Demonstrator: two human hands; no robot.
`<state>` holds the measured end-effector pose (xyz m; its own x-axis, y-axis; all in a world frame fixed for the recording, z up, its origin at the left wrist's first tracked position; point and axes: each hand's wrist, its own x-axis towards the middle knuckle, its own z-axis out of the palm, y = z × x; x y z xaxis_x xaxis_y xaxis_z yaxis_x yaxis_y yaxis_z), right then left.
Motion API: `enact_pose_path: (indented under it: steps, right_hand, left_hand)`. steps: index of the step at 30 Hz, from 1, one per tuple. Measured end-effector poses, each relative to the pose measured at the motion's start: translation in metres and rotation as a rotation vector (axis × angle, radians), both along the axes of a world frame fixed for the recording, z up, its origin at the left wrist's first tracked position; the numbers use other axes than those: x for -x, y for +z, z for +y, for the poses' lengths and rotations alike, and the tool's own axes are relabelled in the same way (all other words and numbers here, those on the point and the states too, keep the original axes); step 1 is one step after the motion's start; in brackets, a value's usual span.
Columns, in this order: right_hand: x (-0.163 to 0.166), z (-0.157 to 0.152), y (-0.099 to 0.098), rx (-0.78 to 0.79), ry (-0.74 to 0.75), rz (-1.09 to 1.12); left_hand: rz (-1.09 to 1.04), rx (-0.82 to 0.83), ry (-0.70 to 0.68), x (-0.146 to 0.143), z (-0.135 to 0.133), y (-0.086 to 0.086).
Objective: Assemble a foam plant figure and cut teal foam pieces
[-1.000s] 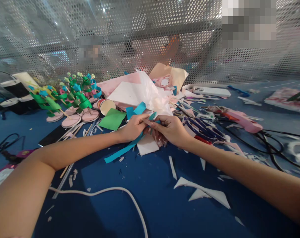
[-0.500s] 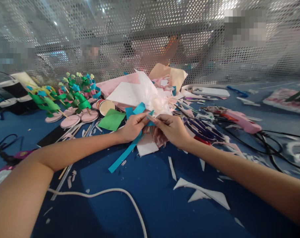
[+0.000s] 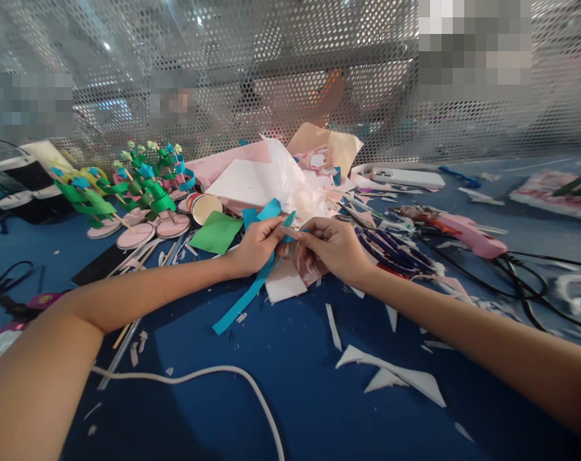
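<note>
1. Over the blue table (image 3: 185, 416), the left hand (image 3: 256, 248) and right hand (image 3: 336, 250) pinch one end of a blue paper strip (image 3: 245, 304) between their fingertips; its tail hangs toward the near edge.
2. The fingers cover that end, so its shape is hard to make out.
3. Just behind them, a heap of white and pink sheets (image 3: 245, 182) crowds the way.
4. Leftward lie a green paper square (image 3: 217, 232) and paper plants on round pink bases (image 3: 135, 236).
5. Rightward, a pink glue gun (image 3: 468, 234) trails black cords.
6. Nearer, a white cable (image 3: 223, 369) curves past white scraps (image 3: 410, 374).
</note>
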<state>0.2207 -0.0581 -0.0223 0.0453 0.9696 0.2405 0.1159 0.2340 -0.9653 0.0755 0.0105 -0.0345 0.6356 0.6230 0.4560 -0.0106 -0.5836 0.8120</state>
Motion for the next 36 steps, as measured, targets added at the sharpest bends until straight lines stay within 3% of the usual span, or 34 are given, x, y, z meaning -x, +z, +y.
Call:
enact_pose_path:
  steps: [11, 15, 18, 22, 29, 36]
  right_hand:
    - [0.0008, 0.0011, -0.0002, 0.056, -0.013, 0.03]
    - [0.0001, 0.0024, -0.0013, -0.01, -0.04, -0.03]
    - [-0.0007, 0.0027, -0.0026, -0.048, -0.073, -0.059]
    - [0.0002, 0.0013, -0.0017, 0.023, -0.015, -0.1]
    - [-0.0005, 0.003, -0.0031, 0.063, 0.007, -0.022]
    - [0.0002, 0.0044, -0.0081, -0.019, -0.016, 0.008]
  left_hand:
    - [-0.034, 0.02, 0.046, 0.0002, -0.0019, 0.0011]
    - [-0.027, 0.064, 0.063, 0.0008, -0.0035, 0.0022]
    - [-0.029, 0.121, 0.001, 0.0009, -0.0033, 0.0028]
    - [-0.062, 0.201, -0.141, 0.0019, -0.0027, 0.0038]
    - [-0.11, 0.304, -0.205, 0.0013, -0.006, 0.0049]
    - [-0.135, 0.258, -0.098, -0.0006, -0.005, 0.0031]
